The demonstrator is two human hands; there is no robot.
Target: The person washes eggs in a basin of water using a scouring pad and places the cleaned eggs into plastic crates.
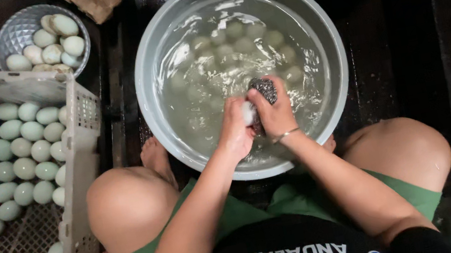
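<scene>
Dark wet floor planks under a washing setup, seen from my head camera.

Over the large round grey plastic basin [328, 34] of water, my left hand [236, 129] is curled shut around a pale egg [248, 112], held just above the water near the basin's near rim. My right hand [276, 112] is closed on a dark steel-wool scouring pad [263, 89], pressed against that egg. More eggs lie blurred under the water. To my left stands a white slotted plastic crate [79, 140] with rows of pale green eggs [18, 158]; beyond it sits a small grey faceted bowl [14, 34] heaped with whitish eggs [53, 42]. My bare knees flank the basin.
</scene>
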